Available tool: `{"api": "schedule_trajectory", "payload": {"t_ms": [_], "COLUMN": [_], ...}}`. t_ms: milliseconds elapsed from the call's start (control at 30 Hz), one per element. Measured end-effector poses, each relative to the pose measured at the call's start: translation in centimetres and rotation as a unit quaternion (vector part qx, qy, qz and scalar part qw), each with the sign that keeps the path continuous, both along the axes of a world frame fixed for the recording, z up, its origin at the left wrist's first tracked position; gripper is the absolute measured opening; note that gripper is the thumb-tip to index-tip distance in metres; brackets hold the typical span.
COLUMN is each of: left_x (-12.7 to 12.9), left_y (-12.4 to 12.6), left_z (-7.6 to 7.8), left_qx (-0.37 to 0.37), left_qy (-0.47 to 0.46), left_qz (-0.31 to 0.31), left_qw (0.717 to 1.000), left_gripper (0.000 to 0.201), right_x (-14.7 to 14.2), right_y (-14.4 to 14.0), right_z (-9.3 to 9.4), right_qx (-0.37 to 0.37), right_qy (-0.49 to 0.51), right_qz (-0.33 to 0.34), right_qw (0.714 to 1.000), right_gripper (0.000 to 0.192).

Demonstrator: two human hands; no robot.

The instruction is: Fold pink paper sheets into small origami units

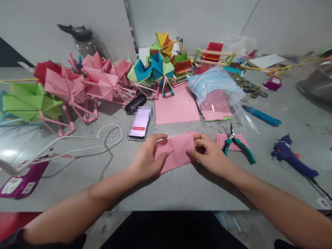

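Both hands pinch a partly folded pink paper point(175, 150) flat on the grey worktop point(181, 186), just in front of the phone point(140, 127): left hand point(146, 159) fingers curled over its left edge, right hand point(210, 154) thumb and forefinger closed on the right flap. Judgement: align edges squarely, then press the crease firmly along its length. Pliers point(237, 142) lie just right.
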State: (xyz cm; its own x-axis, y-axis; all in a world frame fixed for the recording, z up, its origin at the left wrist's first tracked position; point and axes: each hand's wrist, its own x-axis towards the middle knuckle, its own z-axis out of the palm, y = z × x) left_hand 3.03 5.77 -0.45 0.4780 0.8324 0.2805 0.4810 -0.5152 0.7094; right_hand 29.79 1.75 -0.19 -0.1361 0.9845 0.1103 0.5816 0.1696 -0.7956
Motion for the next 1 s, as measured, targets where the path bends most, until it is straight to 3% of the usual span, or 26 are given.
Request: {"api": "schedule_trajectory", "payload": {"t_ms": [133,200,333,433,500,600,833,1000], "left_x": [0.2,0.3,0.6,0.7,0.6,0.3,0.1,0.3], "left_y": [0.0,-0.6,-2.3,-2.8,-2.6,-2.1,-1.7,-1.5], "left_z": [-0.2,0.2,1.4,1.7,1.7,1.7,1.6,1.4], "left_qx": [0.176,0.225,0.190,0.144,0.130,0.126,0.131,0.139], "left_qy": [0.117,0.161,0.250,0.298,0.307,0.315,0.341,0.346], "left_qz": [-0.002,-0.033,-0.150,-0.196,-0.206,-0.226,-0.243,-0.247], "left_qw": [0.977,0.960,0.938,0.923,0.920,0.913,0.899,0.894], "left_gripper": [0.025,0.015,0.020,0.047,0.052,0.049,0.056,0.063], "right_x": [-1.1,-1.3,-1.3,-1.1,-0.9,-0.4,1.4,1.6], "right_y": [-0.5,-0.6,-0.4,-0.2,-0.1,-0.1,-0.1,0.2], "right_z": [-0.6,-0.7,-0.7,-0.5,-0.4,0.1,1.5,1.2], "right_qx": [0.009,-0.005,-0.043,-0.061,-0.072,-0.088,-0.067,-0.030], "right_qy": [-0.076,-0.096,-0.093,-0.049,0.004,0.061,-0.023,-0.057], "right_qz": [-0.039,-0.049,-0.068,-0.084,-0.086,-0.054,0.088,0.135], "right_qw": [0.996,0.994,0.992,0.993,0.994,0.993,0.994,0.989], "right_gripper": [0.034,0.034,0.034,0.022,0.016,0.054,0.075,0.063]}}
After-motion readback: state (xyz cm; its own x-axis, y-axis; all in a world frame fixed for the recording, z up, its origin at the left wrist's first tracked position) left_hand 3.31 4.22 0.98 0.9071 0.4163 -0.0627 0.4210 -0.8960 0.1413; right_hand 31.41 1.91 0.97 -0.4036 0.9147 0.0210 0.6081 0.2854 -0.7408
